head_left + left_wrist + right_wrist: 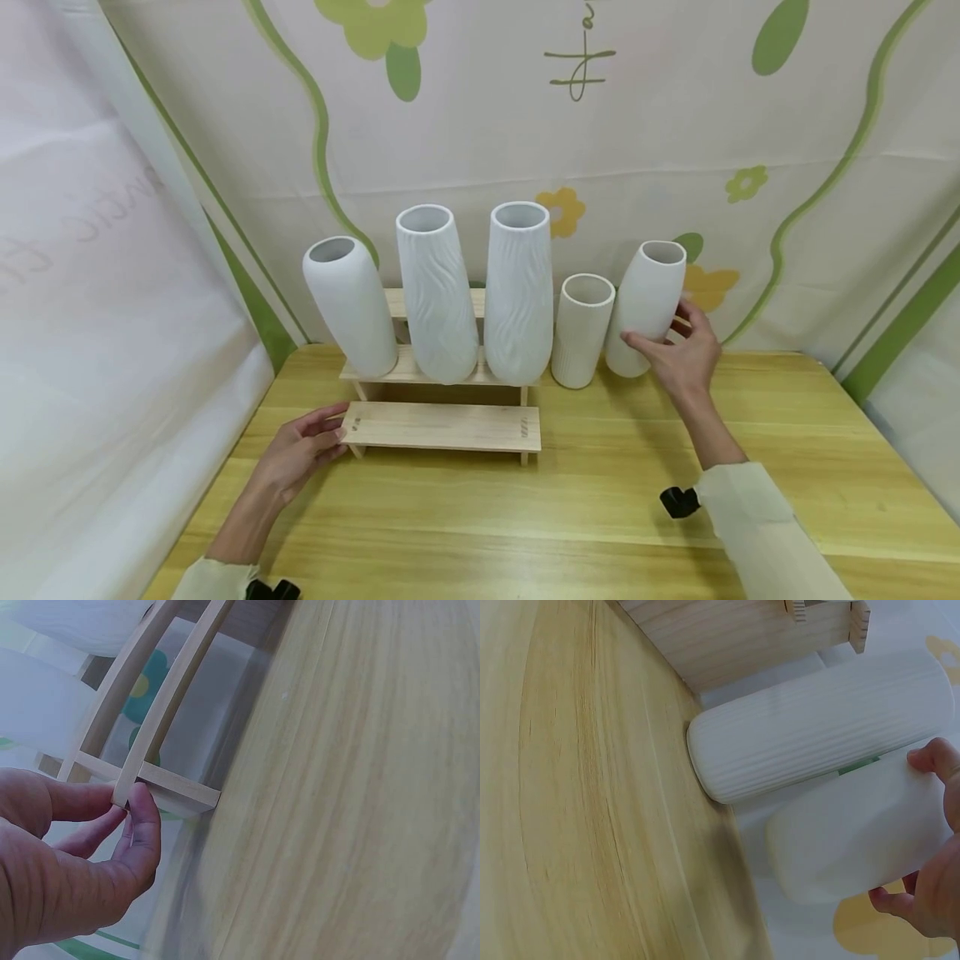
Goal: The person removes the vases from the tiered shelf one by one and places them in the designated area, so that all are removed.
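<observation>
My right hand (688, 357) grips a smooth white vase (647, 287) at the right, thumb on its near side and fingers round the far side. In the right wrist view, cloth shows between this vase's base and the tabletop. Close to its left stands a shorter ribbed white vase (582, 337) on the table. My left hand (294, 457) pinches the left end of the wooden stand's lower front board (442, 427) between thumb and fingers. On the stand's higher step are two tall wavy-patterned vases (437, 292) and, at the left, a smooth rounded vase (350, 304).
The stand's back board (395, 302) rises behind the vases. A patterned cloth (465, 150) hangs behind the wooden table (600, 517), and a white sheet (112, 333) borders its left side. Bare tabletop lies in front of the stand.
</observation>
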### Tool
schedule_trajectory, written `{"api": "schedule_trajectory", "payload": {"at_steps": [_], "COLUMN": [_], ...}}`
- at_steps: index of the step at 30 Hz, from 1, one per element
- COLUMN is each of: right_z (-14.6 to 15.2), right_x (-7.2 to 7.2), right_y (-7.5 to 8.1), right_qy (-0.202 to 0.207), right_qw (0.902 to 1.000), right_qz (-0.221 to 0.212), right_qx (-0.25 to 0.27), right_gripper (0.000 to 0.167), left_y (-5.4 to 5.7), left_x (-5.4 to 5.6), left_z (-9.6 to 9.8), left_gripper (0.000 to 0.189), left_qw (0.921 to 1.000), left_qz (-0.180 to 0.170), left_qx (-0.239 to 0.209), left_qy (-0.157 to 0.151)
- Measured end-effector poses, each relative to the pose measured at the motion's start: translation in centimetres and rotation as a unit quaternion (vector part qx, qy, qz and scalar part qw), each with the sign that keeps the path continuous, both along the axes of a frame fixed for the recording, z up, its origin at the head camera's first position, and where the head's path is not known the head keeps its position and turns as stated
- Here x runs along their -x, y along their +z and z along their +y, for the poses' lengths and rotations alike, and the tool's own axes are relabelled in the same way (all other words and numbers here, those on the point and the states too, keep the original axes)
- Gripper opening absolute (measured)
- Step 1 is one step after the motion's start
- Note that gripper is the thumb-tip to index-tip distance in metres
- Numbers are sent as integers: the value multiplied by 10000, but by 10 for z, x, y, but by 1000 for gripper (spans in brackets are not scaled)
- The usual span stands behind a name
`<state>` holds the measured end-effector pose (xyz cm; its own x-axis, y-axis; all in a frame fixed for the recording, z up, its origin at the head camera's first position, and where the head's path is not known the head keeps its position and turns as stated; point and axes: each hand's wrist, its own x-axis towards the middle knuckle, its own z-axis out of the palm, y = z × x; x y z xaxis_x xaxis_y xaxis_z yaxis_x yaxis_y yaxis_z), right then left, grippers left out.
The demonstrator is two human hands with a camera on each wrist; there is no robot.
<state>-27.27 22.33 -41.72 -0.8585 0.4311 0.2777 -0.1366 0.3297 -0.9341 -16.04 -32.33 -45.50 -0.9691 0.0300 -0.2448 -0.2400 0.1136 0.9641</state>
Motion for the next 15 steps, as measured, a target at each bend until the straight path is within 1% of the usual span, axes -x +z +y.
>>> {"api": "schedule_trajectory", "payload": {"at_steps": [6,15], "right_z": [-2,-3], "right_x": [6,8], "right_y": [-6,-10], "right_qy": [29,73], "right_qw": [10000,9999], "right_qz": [-66,-143], "right_qx": [50,35], "right_gripper": [89,88], "left_y": [0,-1], "left_x": [0,1], "left_z": [0,0], "left_gripper": [59,59], "left_qw": [10000,10000], "left_qz": [-13,-14], "left_qx": [-11,-19], "left_qy": [20,25]}}
